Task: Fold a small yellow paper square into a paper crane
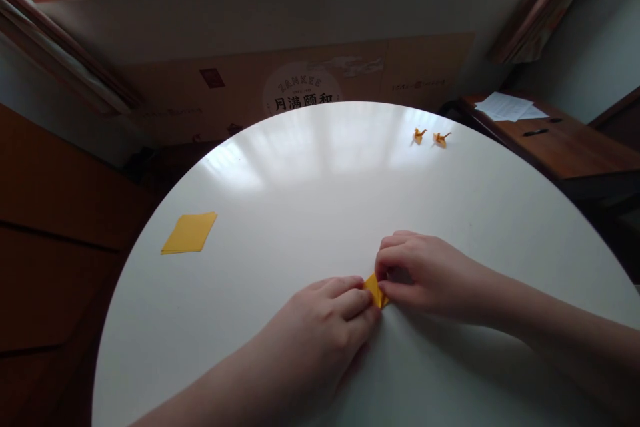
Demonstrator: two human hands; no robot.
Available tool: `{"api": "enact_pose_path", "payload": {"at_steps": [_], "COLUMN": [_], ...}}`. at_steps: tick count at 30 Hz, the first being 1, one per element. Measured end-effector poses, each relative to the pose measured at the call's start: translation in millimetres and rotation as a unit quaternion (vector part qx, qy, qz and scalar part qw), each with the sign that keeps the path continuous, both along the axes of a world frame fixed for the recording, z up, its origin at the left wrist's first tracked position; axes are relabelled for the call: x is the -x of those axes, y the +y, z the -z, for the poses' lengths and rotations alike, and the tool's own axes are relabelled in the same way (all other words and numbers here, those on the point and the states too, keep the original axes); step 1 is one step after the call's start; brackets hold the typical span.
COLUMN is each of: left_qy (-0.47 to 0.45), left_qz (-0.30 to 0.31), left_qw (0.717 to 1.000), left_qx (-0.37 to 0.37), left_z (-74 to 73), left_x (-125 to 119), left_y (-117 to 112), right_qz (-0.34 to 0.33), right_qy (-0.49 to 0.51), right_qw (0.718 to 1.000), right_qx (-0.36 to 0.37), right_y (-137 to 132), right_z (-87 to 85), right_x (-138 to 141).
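Note:
A small piece of folded yellow origami paper (pixel 375 288) lies on the white round table (pixel 300 213), between my two hands. My left hand (pixel 330 320) grips its left side, with the fingers pressed together on the paper. From the right, my right hand (pixel 417 270) pinches the other side between thumb and fingers. My fingers cover much of the paper, so its full shape is hidden. Two small folded paper cranes, one crane (pixel 419 136) and another crane (pixel 441 139), stand near the far right edge of the table.
A stack of square yellow paper sheets (pixel 190 233) lies at the table's left. Beyond the right edge is a brown wooden desk (pixel 595 147) with white papers (pixel 507 107) and a dark pen (pixel 535 132). A large printed cardboard box (pixel 360 70) leans against the wall below the window.

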State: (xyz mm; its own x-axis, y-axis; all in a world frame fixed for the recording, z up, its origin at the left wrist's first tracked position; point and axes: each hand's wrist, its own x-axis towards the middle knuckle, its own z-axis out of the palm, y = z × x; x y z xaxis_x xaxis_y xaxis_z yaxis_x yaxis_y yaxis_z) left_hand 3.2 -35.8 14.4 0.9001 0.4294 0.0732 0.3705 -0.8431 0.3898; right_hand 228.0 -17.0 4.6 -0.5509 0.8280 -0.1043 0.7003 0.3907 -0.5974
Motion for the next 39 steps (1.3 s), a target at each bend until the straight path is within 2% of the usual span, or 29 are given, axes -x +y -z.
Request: {"api": "enact_pose_path", "payload": {"at_steps": [12,18,24,30,39], "left_qy": [-0.014,0.007,0.02,0.019,0.032], "left_qz": [-0.002,-0.006,-0.006,-0.007,-0.013], "left_qw": [1.0,1.0,1.0,1.0,0.999], "left_qx": [0.004,-0.014,-0.009,-0.003,-0.001], "left_z": [-0.4,5.3,5.1,4.7,3.5], "left_x": [1,1,0,-2,-7], "left_y": [1,1,1,2,3], "right_qz": [0.025,-0.027,-0.071,-0.055,-0.038], "right_qy": [0.019,0.023,0.028,0.004,-0.008], "right_qw": [0.999,0.998,0.996,0.998,0.999], "right_qx": [0.018,0.046,0.044,0.008,-0.006], "right_y": [1,8,13,9,7], "right_z": [4.8,0.3,-1.6,-3.6,-1.1], "right_x": [0,-7,-13,-7,-4]}}
